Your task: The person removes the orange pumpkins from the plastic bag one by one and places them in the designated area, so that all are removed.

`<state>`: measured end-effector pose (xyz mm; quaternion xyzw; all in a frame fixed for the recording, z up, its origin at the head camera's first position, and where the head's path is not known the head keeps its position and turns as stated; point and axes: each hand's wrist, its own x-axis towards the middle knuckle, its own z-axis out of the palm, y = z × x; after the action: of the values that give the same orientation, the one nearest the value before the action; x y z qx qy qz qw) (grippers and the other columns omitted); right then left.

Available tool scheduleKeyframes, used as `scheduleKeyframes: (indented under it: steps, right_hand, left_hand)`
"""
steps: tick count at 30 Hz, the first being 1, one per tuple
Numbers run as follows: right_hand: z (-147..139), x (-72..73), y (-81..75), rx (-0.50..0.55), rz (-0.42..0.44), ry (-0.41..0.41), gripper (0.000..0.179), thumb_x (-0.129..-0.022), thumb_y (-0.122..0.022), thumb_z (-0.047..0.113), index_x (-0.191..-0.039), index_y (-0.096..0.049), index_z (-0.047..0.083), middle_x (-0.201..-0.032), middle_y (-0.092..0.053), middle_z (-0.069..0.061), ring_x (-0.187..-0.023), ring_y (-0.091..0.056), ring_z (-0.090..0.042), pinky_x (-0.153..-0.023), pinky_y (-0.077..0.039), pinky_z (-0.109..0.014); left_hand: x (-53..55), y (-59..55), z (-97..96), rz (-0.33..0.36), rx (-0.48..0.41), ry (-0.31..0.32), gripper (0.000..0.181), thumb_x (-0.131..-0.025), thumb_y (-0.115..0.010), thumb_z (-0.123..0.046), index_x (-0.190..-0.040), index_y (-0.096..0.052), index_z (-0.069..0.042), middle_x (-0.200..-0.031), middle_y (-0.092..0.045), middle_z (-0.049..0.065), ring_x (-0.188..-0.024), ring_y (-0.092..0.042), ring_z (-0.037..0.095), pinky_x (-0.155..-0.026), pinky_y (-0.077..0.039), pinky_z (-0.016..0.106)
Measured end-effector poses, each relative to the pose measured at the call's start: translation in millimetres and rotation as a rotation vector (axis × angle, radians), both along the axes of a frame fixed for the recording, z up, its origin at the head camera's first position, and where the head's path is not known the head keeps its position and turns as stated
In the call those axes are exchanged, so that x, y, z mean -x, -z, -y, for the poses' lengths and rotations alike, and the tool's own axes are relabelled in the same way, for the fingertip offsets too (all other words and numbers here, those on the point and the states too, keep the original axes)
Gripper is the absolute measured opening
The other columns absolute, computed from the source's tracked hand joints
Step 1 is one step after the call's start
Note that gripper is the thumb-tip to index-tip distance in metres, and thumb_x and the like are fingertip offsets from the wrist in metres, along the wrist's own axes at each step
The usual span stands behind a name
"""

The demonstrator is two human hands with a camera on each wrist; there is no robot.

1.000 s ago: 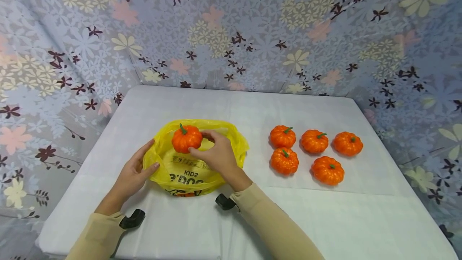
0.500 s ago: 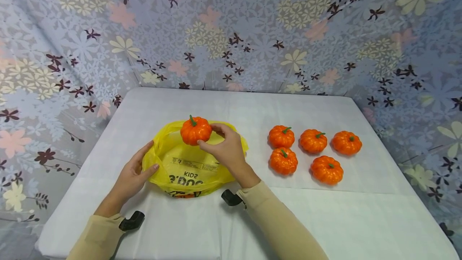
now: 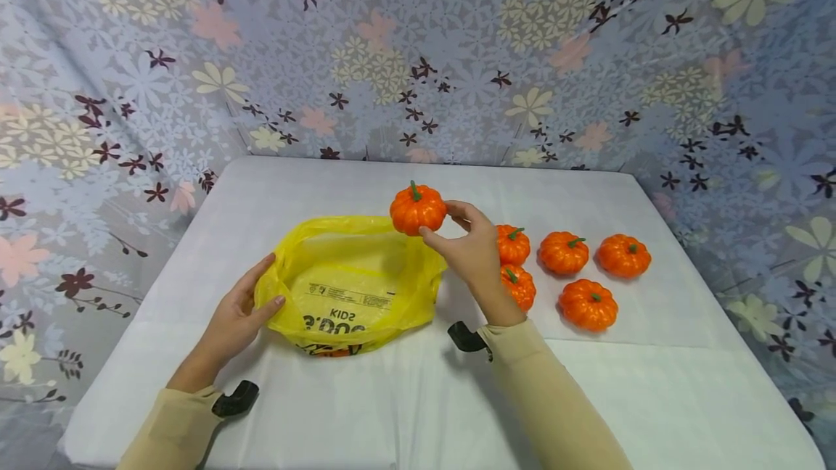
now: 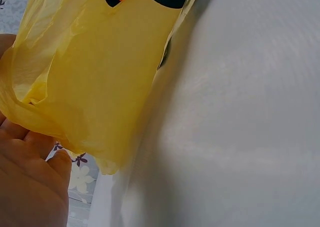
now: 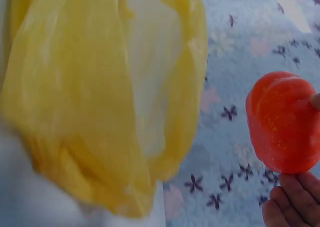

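A yellow plastic bag (image 3: 355, 299) lies on the white-covered table, its mouth spread wide and dark print upside down on its wall. At its left rim my left hand (image 3: 238, 321) holds the plastic between fingers and thumb. My right hand (image 3: 480, 249) pinches a small orange pumpkin (image 3: 418, 210) with a green stem, above the bag's far right edge. In the right wrist view the pumpkin (image 5: 282, 122) sits between thumb and fingertips, apart from the bag (image 5: 80, 87). The left wrist view shows the bag's side (image 4: 100, 87) beside the left hand (image 4: 32, 174).
Several more orange pumpkins (image 3: 588, 304) stand on the right half of the table (image 3: 653, 397); the right hand and forearm partly cover two of them. A floral cloth (image 3: 418, 56) hangs behind the table. Black wrist devices (image 3: 236, 399) sit at both cuffs.
My right hand has lifted the pumpkin up and moved it right, from over the bag's opening to above its right edge. The left hand stays at the bag's rim.
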<state>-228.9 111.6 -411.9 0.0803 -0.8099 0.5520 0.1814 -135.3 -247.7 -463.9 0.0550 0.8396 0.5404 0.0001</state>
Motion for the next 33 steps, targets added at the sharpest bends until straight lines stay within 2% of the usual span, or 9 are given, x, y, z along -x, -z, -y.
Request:
scheduleKeyframes:
  steps: [7, 10, 13, 18, 23, 26, 30, 33]
  right_hand:
    - [-34.8, -2.6, -3.8, 0.044, -0.020, 0.101, 0.051, -0.077, -0.088, 0.025, -0.119, -0.069, 0.002, -0.116, -0.069, -0.009, -0.112, -0.062, -0.024, -0.102, -0.050, -0.040]
    - [-50.4, -5.4, -5.8, 0.044, 0.016, 0.145, 0.054, -0.078, -0.087, 0.029, -0.121, -0.069, 0.004, -0.118, -0.068, -0.007, -0.113, -0.062, -0.023, -0.101, -0.050, -0.039]
    - [-67.9, -10.3, -8.4, 0.054, 0.056, 0.182, 0.055, -0.079, -0.087, 0.030, -0.124, -0.068, 0.004, -0.120, -0.067, -0.007, -0.115, -0.061, -0.024, -0.102, -0.050, -0.036]
    - [-101.1, -21.7, -13.8, 0.077, 0.057, 0.267, 0.053, -0.082, -0.085, 0.026, -0.125, -0.067, 0.002, -0.122, -0.066, -0.010, -0.117, -0.061, -0.025, -0.102, -0.049, -0.032]
    - [-138.6, -33.6, -20.7, 0.080, 0.068, 0.374, 0.054, -0.082, -0.085, 0.026, -0.128, -0.067, 0.005, -0.124, -0.065, -0.009, -0.116, -0.062, -0.023, -0.101, -0.050, -0.030]
    - [-161.7, -40.6, -18.8, 0.064, 0.076, 0.440, 0.053, -0.083, -0.084, 0.026, -0.128, -0.067, 0.005, -0.122, -0.066, -0.008, -0.112, -0.063, -0.019, -0.098, -0.051, -0.025]
    - [-191.7, -52.3, -12.1, 0.103, 0.084, 0.540, 0.049, -0.082, -0.085, 0.019, -0.126, -0.069, 0.006, -0.118, -0.067, -0.005, -0.103, -0.064, -0.012, -0.091, -0.052, -0.018]
    - [-212.8, -62.0, -7.0, 0.143, 0.086, 0.621, 0.048, -0.080, -0.085, 0.015, -0.126, -0.070, 0.007, -0.115, -0.067, 0.000, -0.102, -0.063, -0.008, -0.097, -0.050, -0.021]
  left_hand:
    - [1.9, 2.4, 3.3, -0.035, -0.005, 0.014, 0.072, -0.101, -0.064, -0.020, -0.161, -0.024, -0.011, -0.166, -0.020, 0.007, -0.151, -0.014, 0.032, -0.102, -0.020, 0.000]
    - [2.2, 3.4, 4.0, -0.045, -0.011, 0.017, 0.072, -0.101, -0.063, -0.018, -0.161, -0.024, -0.010, -0.166, -0.020, 0.008, -0.151, -0.015, 0.033, -0.103, -0.021, 0.000]
    - [1.9, 3.5, 3.7, -0.041, -0.018, 0.014, 0.072, -0.101, -0.063, -0.019, -0.161, -0.024, -0.010, -0.166, -0.020, 0.008, -0.151, -0.015, 0.033, -0.103, -0.021, 0.001]
    - [1.7, 3.7, 3.6, -0.029, -0.031, 0.018, 0.072, -0.101, -0.063, -0.019, -0.161, -0.023, -0.010, -0.166, -0.019, 0.008, -0.151, -0.014, 0.032, -0.103, -0.022, 0.001]
    - [1.9, 4.2, 3.4, -0.028, -0.031, 0.022, 0.072, -0.101, -0.063, -0.019, -0.161, -0.023, -0.010, -0.166, -0.019, 0.007, -0.151, -0.014, 0.032, -0.103, -0.022, 0.001]
    - [2.0, 4.3, 3.3, -0.023, -0.029, 0.022, 0.072, -0.101, -0.063, -0.019, -0.161, -0.023, -0.010, -0.166, -0.020, 0.007, -0.151, -0.015, 0.032, -0.102, -0.023, 0.001]
    - [2.4, 3.8, 2.6, -0.014, -0.031, 0.020, 0.073, -0.101, -0.064, -0.020, -0.161, -0.023, -0.011, -0.166, -0.020, 0.007, -0.151, -0.015, 0.032, -0.102, -0.023, 0.001]
    - [3.1, 3.7, 2.5, -0.011, -0.036, 0.024, 0.073, -0.101, -0.064, -0.020, -0.161, -0.023, -0.011, -0.166, -0.019, 0.007, -0.151, -0.015, 0.032, -0.102, -0.023, 0.001]
